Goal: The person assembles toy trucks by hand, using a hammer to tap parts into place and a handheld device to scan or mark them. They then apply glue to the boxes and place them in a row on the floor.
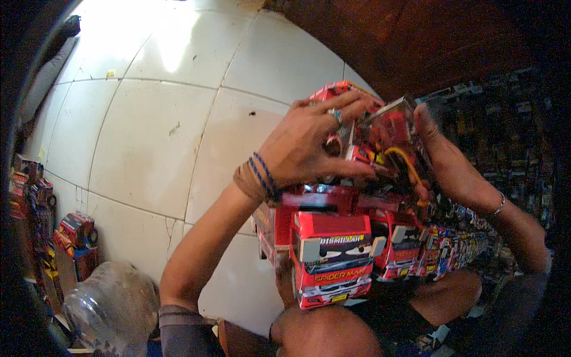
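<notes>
My left hand (306,140), with a ring and dark cords at its wrist, closes over a red toy truck (336,89), fingers bent across its top. My right hand (449,160) closes on the other side of the held piece, thumb raised along a see-through, grey-edged part (392,110). Between the hands, a yellow-orange cord (404,157) curves down. Blur hides the exact grip and where one part ends. Just below stand a red-and-white toy truck front (333,262) and a second red one (397,250) to its right.
More colourful toy trucks (458,244) run off to the right. A clear plastic jar-like container (98,309) lies at lower left, near several toy trucks (77,229). Pale floor tiles (143,137) spread out on the left; a dark brown wooden surface (404,41) borders them at the far right.
</notes>
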`<state>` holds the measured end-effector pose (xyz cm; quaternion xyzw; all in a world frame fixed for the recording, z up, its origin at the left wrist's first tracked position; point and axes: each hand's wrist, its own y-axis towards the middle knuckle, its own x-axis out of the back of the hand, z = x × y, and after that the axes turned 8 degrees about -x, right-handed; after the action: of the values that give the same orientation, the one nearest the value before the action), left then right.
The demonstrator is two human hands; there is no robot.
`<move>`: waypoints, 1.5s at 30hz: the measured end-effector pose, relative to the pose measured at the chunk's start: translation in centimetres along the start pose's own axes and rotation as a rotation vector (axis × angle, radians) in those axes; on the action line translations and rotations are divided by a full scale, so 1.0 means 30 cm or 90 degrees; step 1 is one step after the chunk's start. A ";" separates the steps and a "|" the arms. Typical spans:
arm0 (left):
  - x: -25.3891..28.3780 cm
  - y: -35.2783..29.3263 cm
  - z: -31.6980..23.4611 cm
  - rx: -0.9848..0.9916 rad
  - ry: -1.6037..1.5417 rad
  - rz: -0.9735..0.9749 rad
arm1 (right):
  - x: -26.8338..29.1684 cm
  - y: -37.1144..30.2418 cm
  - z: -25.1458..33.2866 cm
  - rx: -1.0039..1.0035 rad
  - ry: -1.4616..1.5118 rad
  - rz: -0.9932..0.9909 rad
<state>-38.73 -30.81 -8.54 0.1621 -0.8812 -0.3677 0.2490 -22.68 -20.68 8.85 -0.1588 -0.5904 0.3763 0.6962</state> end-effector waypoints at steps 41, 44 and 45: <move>0.082 0.119 -0.127 0.136 0.002 0.237 | 0.260 -0.790 -1.048 -0.176 -0.073 0.118; 0.082 0.125 -0.125 0.206 -0.027 0.239 | 0.233 -0.880 -1.253 -0.065 0.035 0.041; 0.079 0.130 -0.123 0.218 -0.036 0.234 | 0.226 -0.916 -1.319 -0.080 0.065 0.026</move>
<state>-39.01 -31.37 -2.70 0.0288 -0.9519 -0.1657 0.2561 23.94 -25.36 21.91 -0.2328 -0.5732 0.3440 0.7064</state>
